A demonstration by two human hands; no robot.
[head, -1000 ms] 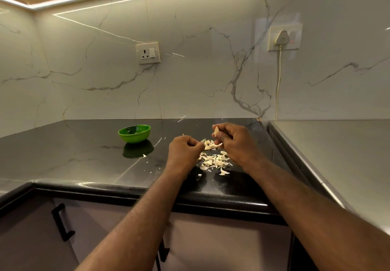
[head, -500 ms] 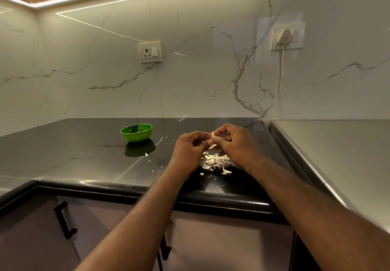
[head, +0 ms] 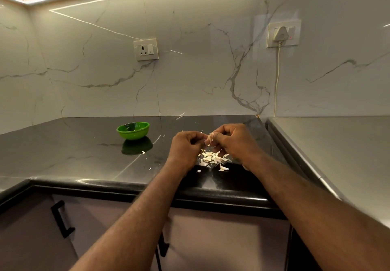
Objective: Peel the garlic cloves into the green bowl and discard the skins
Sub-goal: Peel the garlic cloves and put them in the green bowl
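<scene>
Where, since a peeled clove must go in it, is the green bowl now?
In the head view the green bowl sits on the black countertop, left of the left hand and the skin pile, below the empty wall socket.

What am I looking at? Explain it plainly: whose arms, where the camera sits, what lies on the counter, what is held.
No machine here: these are a person's two bare arms, seen from a camera worn on the head, looking down. The left hand and right hand meet above a black counter, their fingers pinching a small pale garlic clove between them. Below the hands lies a pile of peeled skins. A green bowl stands apart to the left; what it holds cannot be told. A socket and a plugged-in cable are on the wall.
</scene>
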